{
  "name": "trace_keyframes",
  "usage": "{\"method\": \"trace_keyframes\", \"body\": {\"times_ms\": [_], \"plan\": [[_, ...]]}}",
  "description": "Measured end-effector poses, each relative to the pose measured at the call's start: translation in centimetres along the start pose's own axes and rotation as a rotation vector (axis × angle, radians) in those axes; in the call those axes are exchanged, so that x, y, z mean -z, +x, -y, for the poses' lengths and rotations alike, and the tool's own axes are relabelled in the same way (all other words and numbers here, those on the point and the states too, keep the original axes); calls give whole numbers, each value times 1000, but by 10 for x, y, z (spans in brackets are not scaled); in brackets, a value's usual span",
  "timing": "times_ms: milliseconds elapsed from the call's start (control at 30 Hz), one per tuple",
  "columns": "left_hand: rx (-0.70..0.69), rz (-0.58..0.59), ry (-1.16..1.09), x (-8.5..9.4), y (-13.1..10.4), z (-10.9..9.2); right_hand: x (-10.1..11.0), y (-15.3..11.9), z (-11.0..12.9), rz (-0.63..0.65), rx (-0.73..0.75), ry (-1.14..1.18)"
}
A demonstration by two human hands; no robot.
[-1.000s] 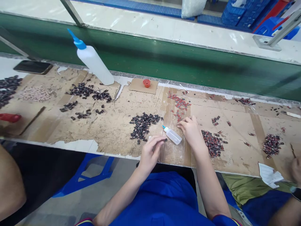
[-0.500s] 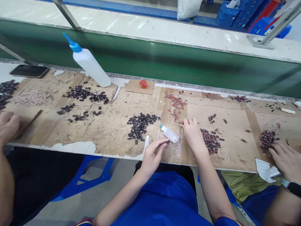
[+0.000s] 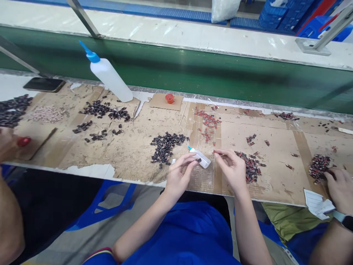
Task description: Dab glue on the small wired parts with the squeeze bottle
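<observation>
Between the thumb and fingers of my left hand (image 3: 180,171) is a small black part (image 3: 199,160). My right hand (image 3: 231,165) pinches a tiny red part (image 3: 213,151) at its fingertips. A small clear squeeze bottle (image 3: 202,159) with a blue tip lies on the cardboard behind my left fingertips, partly covered by them. Loose black parts form a pile (image 3: 165,147) beyond my left hand. Thin red parts (image 3: 206,118) lie scattered farther back. Beside my right wrist is a heap of red-and-black pieces (image 3: 250,167).
A large white bottle (image 3: 111,79) with a blue nozzle stands at the back left, near a phone (image 3: 45,84). A red cup (image 3: 169,98) sits on a cardboard piece. At left, a co-worker's hand (image 3: 7,143) is near a red cup; another's hand (image 3: 340,187) touches a pile at right.
My right hand has lifted off the cardboard near the red parts and turned toward my left, with a red part in its pinch. My left hand still holds the black part.
</observation>
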State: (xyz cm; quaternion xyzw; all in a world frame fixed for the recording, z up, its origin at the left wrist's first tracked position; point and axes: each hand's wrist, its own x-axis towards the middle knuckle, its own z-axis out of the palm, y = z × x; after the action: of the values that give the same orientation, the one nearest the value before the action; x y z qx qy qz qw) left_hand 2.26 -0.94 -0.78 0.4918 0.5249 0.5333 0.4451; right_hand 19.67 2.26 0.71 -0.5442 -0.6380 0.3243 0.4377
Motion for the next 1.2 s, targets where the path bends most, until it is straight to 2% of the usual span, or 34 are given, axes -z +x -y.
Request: {"method": "trace_keyframes", "body": {"times_ms": [167,300,500,667,900,1200], "plan": [[-110,44,154,2,2,-10,2,-13,22,102,99,-12],[-185,67,217,2,0,-14,-1,-18,24,95,148,-54],[-246,90,285,1,-1,-14,-7,-22,14,65,-15,12],[-277,126,291,2,1,-15,-12,-23,10,55,-166,161],[-117,149,244,3,1,-8,-20,-25,10,28,-254,272],[118,142,-6,-3,1,-11,-18,-25,16,-14,-350,348]]}}
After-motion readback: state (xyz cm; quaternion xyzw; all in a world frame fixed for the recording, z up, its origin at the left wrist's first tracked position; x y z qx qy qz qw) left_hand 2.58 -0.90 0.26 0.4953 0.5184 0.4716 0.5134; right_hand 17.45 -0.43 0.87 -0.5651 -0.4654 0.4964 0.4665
